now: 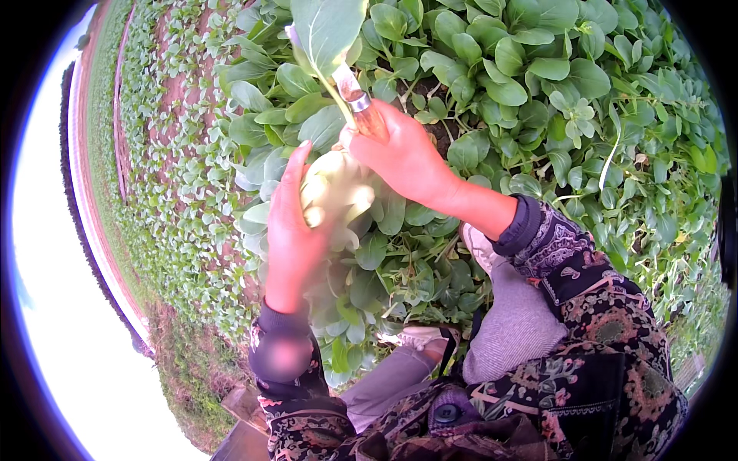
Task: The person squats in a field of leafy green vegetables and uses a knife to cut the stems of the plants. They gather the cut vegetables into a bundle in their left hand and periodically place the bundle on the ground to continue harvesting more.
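Note:
My left hand (294,225) holds a bunch of leafy greens by its pale stalks (323,187), thumb and fingers around the base. Close on its right, my right hand (398,152) grips the wooden handle (371,123) of a knife with a metal collar. The blade (347,80) points up and away, partly hidden behind a broad green leaf (330,34). The leaf's stem runs down to my right thumb, which presses on it. A blurred patch in the view hides part of the bunch and my left wrist.
Dense leafy green plants (501,63) grow around both hands and to the right. Rows of smaller plants (190,161) with bare soil between them lie at the left. My shoes (426,337) and bent legs are among the plants below. A brown, box-like object (245,441) stands at the lower left.

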Available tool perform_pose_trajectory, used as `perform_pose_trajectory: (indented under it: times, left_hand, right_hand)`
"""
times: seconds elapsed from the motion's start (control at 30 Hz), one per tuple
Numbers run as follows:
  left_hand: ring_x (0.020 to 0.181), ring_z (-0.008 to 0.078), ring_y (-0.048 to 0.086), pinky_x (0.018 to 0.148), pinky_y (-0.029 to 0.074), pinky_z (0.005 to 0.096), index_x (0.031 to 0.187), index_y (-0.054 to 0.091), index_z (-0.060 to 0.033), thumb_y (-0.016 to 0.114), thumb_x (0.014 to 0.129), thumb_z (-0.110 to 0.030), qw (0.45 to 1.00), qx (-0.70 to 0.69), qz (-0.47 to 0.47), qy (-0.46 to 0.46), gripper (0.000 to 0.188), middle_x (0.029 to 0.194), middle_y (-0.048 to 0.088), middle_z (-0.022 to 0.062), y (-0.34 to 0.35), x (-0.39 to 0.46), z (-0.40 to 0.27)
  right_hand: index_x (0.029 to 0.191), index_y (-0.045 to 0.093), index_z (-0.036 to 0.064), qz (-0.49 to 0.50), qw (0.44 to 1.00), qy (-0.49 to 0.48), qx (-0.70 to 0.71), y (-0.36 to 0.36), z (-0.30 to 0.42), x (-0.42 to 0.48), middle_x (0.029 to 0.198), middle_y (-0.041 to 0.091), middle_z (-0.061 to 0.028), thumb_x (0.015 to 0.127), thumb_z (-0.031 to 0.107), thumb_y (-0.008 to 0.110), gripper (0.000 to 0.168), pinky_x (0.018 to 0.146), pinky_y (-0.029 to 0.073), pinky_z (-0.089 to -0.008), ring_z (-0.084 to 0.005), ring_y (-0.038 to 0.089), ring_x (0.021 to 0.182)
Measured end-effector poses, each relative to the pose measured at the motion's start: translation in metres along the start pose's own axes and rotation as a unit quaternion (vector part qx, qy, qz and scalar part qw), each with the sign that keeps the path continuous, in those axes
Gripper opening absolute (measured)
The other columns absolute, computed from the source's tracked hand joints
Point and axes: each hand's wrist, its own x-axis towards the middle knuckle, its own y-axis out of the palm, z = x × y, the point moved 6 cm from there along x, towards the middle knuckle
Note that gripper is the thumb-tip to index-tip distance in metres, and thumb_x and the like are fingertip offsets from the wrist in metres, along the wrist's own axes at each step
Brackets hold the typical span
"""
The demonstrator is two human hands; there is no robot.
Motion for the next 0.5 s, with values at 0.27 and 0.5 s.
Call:
perform_pose_trajectory:
  times: [0.27, 0.5]
  left_hand:
    - [0.098, 0.0147, 0.057, 0.084, 0.047, 0.0293, 0.123, 0.047, -0.001, 0.058, 0.071, 0.002, 0.982, -0.16, -0.004, -0.095, 0.053, 0.11, 0.058, 0.007, -0.002, -0.021, 0.028]
    - [0.097, 0.0133, 0.057, 0.084, 0.047, 0.0269, 0.126, 0.045, -0.0016, 0.057, 0.071, 0.006, 0.958, -0.233, 0.018, -0.168, 0.057, 0.112, 0.057, 0.0065, -0.003, -0.03, 0.04]
  right_hand:
    - [0.1, 0.048, 0.008, -0.073, 0.825, -0.152, -0.54, -0.067, 0.001, 0.019, 0.092, 0.058, -0.0106, 0.084, 0.019, 0.057, 0.022, 0.057, 0.05, -0.0422, -0.0343, 0.06, 0.073]
    - [0.105, 0.056, 0.013, -0.021, 0.84, -0.199, -0.504, -0.041, 0.01, -0.027, 0.084, 0.055, -0.0059, 0.075, 0.016, 0.065, 0.032, 0.059, 0.049, -0.0355, -0.026, 0.06, 0.073]
